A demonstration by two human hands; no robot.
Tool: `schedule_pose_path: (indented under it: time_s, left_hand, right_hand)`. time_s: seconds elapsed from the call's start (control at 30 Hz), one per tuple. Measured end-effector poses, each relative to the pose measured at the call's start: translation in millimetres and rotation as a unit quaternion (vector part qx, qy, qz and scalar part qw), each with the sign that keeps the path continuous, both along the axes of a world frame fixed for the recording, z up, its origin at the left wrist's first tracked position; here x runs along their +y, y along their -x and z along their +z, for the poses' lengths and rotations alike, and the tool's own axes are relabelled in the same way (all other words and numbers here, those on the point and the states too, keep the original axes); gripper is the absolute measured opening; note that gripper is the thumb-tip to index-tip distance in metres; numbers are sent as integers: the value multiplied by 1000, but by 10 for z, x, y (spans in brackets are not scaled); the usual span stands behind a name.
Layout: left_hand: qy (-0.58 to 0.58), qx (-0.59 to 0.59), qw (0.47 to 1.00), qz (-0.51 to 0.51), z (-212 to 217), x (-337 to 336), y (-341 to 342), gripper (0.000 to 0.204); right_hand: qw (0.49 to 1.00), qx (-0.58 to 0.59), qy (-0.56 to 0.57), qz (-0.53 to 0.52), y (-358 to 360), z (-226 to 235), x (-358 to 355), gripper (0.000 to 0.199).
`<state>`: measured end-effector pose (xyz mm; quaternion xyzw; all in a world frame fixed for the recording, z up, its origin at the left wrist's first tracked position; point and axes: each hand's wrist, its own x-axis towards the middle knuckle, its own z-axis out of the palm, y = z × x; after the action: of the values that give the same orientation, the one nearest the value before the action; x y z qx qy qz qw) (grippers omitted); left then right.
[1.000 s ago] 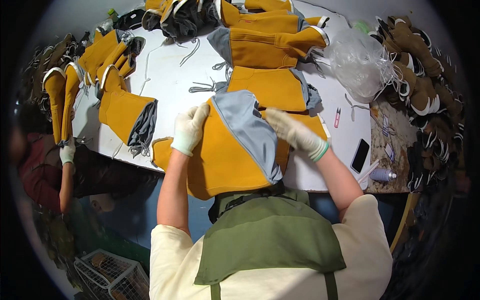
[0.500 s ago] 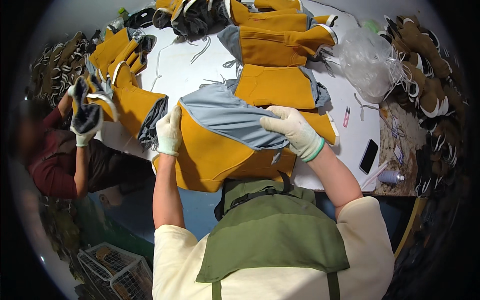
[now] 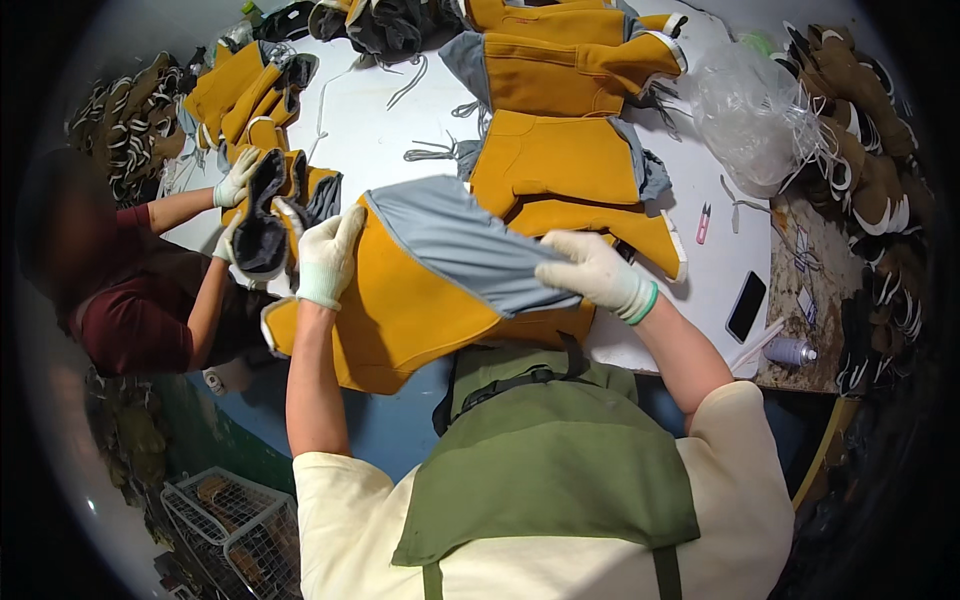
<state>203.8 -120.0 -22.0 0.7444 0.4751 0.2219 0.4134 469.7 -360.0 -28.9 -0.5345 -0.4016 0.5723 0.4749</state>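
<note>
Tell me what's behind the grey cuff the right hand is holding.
Part of another boot shows beyond the cuff, on the white table. Whatever lies directly beneath the cuff, or inside the held boot, is covered.

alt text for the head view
A gloved left hand grips the left edge of a yellow boot with a gray fabric cuff; the right hand holds the cuff. Similar boots lie on the white table; at left a co-worker handles another boot.

The held boot [image 3: 400,320] is over the desk's [image 3: 375,140] near edge. Beyond it lie other boots [image 3: 560,155]; to its right, a phone [image 3: 746,307], then a can [image 3: 790,351]; beyond and right, snips [image 3: 704,224] and a bag [image 3: 755,120]; left, a co-worker [image 3: 135,310].
</note>
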Motion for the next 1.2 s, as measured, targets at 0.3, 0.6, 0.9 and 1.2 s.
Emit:
schedule_pose_path:
  time_s: [0.3, 0.6, 0.9, 1.2]
  left_hand:
    - [-112, 198, 972, -64, 136, -180, 202, 50]
    - [-133, 197, 951, -197, -306, -541, -675, 75]
    - [-108, 261, 904, -322, -521, -782, -1796, 76]
    - [42, 306, 918, -249, -632, -564, -582, 64]
  right_hand:
    - [890, -450, 7, 72, -393, -1610, -47, 36]
    - [829, -545, -119, 29, -718, -1626, 338, 55]
    - [896, -430, -95, -56, -1247, -869, 1126, 44]
    - [905, -409, -109, -45, -1288, -720, 982, 46]
